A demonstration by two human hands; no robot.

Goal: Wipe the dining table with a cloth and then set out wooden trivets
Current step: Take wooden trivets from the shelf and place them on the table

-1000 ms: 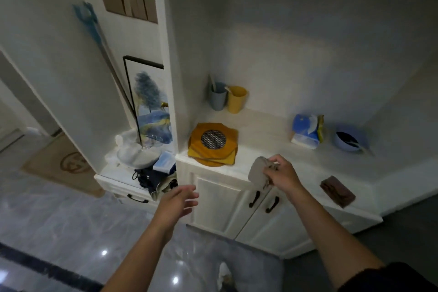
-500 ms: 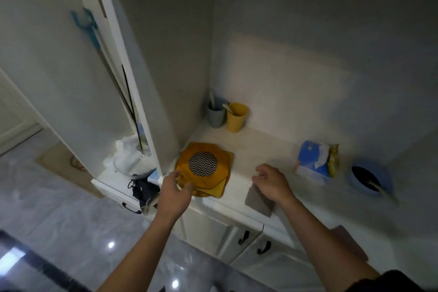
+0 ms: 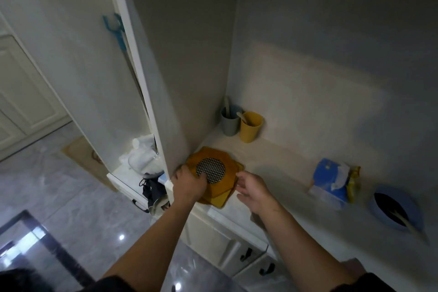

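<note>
On the pale counter (image 3: 272,161) the wooden trivets (image 3: 216,157) lie stacked. My left hand (image 3: 189,185) curls over their left edge, my right hand (image 3: 253,191) spread beside. Fetching step, I judge: next, lift them level.

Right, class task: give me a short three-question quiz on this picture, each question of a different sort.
1. Fill in: the ___ hand lies on the stack of trivets.
2. Seen from the person, the grey cup stands: A, left of the yellow cup; B, right of it; C, on top of it.
3. True or false: the right hand holds the yellow cup.

Key: 1, left hand; 2, A; 3, false.
</note>
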